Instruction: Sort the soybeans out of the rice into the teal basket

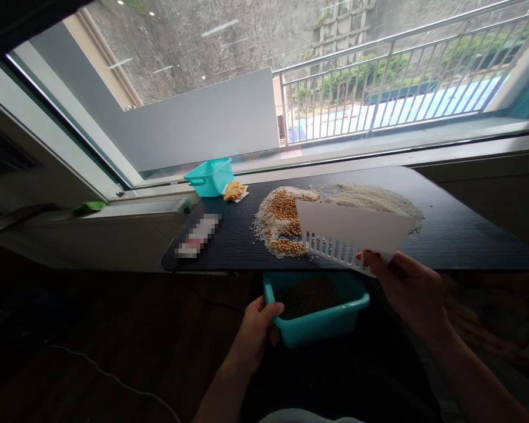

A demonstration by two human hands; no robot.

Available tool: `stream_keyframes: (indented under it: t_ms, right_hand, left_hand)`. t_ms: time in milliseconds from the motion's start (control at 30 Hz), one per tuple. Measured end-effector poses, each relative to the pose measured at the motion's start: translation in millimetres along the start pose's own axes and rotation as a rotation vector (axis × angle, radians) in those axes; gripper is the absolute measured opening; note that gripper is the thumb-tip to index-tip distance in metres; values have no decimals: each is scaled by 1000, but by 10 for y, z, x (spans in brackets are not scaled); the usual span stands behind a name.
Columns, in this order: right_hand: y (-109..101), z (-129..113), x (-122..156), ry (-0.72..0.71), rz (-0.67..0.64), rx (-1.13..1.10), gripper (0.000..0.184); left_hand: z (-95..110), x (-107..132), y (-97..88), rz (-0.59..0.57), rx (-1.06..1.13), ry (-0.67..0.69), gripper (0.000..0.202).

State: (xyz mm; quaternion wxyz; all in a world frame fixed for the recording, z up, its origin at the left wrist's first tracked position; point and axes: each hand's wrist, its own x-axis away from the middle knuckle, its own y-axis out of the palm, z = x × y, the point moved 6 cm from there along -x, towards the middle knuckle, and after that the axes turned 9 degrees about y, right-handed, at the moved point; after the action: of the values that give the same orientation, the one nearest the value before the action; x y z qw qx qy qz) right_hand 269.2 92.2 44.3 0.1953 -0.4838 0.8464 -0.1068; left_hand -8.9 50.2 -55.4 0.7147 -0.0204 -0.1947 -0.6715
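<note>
My right hand [417, 288] pinches the lower right edge of a white slotted plastic piece [355, 226], tilted over the table's front edge, with a row of slots along its lower side. Behind it and to its left lies a pile of tan soybeans [286, 208] mixed with white rice grains. A larger heap of rice [374, 198] spreads behind it to the right, partly hidden. Below the table edge, my left hand [260, 323] grips the left rim of a teal plastic basin [320, 326]. Beans lie inside the basin, in shadow.
The dark table [462, 235] stands against a window. At its back left are a second teal basin [211, 177] and a yellowish crumpled cloth [235, 191] on something white. A blurred-out flat item [198, 235] lies at the left. A white cable [110, 376] runs across the floor.
</note>
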Motion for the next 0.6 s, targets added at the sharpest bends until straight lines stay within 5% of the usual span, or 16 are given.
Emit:
stream_keyframes:
  t_ms: [600]
  right_hand:
    - [8,-13,61,8,-50,-51,29]
  left_hand:
    - [-37,-13,-18,-10,12,-16,37]
